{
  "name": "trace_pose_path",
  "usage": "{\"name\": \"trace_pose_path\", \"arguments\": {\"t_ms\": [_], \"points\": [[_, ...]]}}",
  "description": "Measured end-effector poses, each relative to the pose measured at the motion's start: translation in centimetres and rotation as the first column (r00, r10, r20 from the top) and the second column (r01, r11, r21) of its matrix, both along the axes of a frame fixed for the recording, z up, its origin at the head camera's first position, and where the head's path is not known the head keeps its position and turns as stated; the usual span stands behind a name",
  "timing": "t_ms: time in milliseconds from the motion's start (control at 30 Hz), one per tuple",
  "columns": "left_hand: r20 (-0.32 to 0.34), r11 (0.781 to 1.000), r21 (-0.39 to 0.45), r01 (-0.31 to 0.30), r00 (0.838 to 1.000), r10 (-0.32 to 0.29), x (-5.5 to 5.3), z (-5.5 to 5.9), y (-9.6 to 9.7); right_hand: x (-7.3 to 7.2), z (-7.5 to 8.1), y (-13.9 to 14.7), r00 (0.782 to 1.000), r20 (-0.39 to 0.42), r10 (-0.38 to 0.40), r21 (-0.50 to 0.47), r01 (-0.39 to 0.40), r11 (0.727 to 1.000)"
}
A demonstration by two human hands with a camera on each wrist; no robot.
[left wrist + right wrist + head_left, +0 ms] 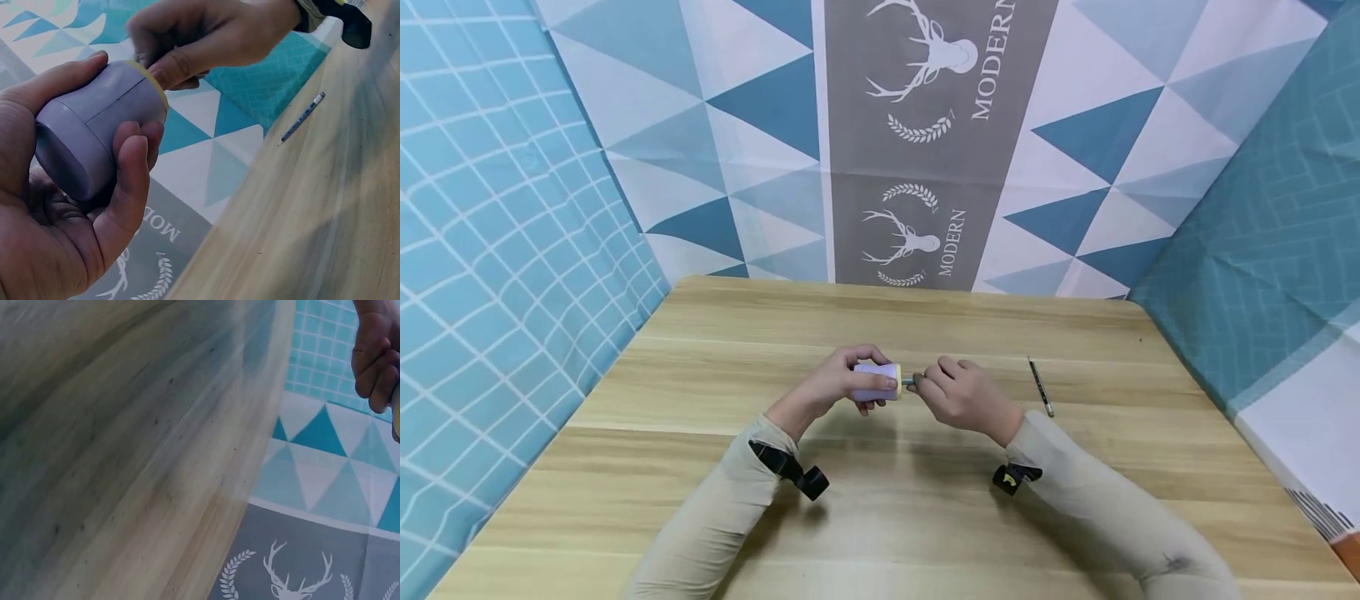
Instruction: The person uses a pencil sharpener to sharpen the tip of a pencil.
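My left hand (842, 379) holds a lilac cylinder (872, 382) with a yellow rim, lying sideways above the table. In the left wrist view, thumb and fingers curl round the cylinder (103, 125), and its closed, rounded end faces the camera. A thin blue-grey rod (907, 382) sticks out of the yellow-rimmed end. My right hand (966, 398) pinches the rod's outer end between thumb and bent fingers, hiding that tip. The right wrist view catches only the left hand (378, 369) and a sliver of the yellow rim at the right edge.
A dark patterned pencil (1041, 387) lies on the wooden table (737, 500), right of my right hand. A triangle-patterned cloth with deer prints (917, 150) hangs behind the table. Blue cloth (497, 250) hangs on the left, and teal cloth (1255, 242) on the right.
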State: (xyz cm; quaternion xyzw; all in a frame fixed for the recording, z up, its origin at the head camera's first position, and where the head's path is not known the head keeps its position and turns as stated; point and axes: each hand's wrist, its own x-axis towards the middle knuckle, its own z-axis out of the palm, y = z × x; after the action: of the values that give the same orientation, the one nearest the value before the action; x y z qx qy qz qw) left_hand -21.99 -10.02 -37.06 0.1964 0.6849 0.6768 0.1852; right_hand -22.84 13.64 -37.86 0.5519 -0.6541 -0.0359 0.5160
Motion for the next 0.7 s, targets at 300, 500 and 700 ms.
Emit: {"name": "trace_pose_path", "arguments": {"t_ms": [300, 500, 700], "points": [[-0.008, 0.999, -0.046, -0.010, 1.000, 0.010, -0.5, -0.3, -0.5, 0.5, 0.6, -0.9, 0.679, 0.734, 0.022, -0.007, -0.025, 1.000], [0.005, 0.998, -0.048, 0.035, 0.999, -0.035, -0.5, -0.2, -0.5, 0.2, 3.6, -0.9, -0.182, 0.983, -0.004, 0.012, 0.041, 0.999], [0.007, 0.998, -0.025, 0.051, 0.999, -0.051, -0.2, -0.2, -0.3, -0.3, 4.8, -0.5, -0.633, 0.774, -0.011, 0.065, 0.062, 0.996]]}}
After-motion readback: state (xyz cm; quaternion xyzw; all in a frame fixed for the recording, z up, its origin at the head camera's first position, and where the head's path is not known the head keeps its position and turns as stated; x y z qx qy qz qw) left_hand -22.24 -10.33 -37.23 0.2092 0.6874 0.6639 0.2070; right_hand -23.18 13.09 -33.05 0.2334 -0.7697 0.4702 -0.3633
